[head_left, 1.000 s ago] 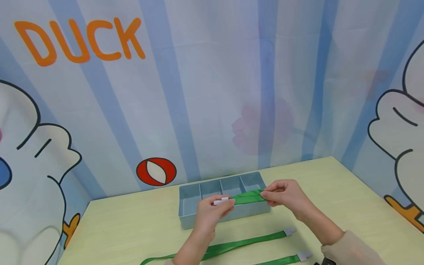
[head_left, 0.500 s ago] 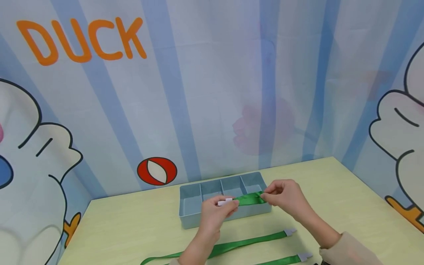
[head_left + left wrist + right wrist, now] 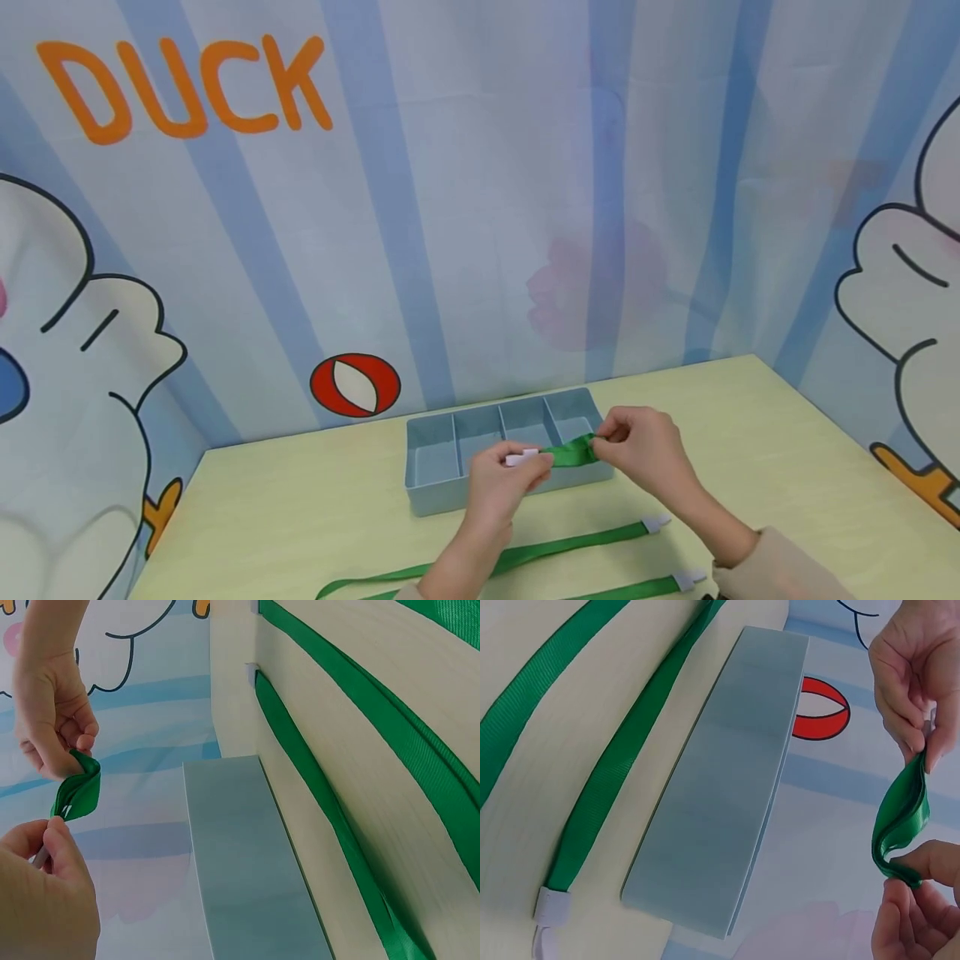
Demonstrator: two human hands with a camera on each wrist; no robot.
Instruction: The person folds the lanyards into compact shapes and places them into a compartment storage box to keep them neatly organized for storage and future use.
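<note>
We are seeing a glossy green fabric strap (image 3: 572, 452), folded into layers, spanning the gap between a bare left hand (image 3: 501, 483) and a bare right hand (image 3: 648, 452). The left thumb and fingers are pinching it where a small white plastic clip (image 3: 522, 457) is sticking out, and we are judging that this stiff end is serving as the anchor. The right thumb and fingers are pinching the opposite, bent end, probably so that the loose layers are staying gathered. The hands are standing near each other without touching, and the short stretch between them is bowing rather than pulling tight.

We are finding the strap raised off the pale yellow tabletop (image 3: 300, 517), in line with the front wall of a blue-grey plastic tray with four compartments (image 3: 435, 498); whether it is hanging over the tray or just in front, we are not able to tell. Nearer the person, a long flat green strap (image 3: 570, 546) and a second long green strap (image 3: 637, 590) are lying roughly side by side, their pale clips (image 3: 656, 523) pointing right; we are guessing that this layout is keeping each within easy reach.
</note>
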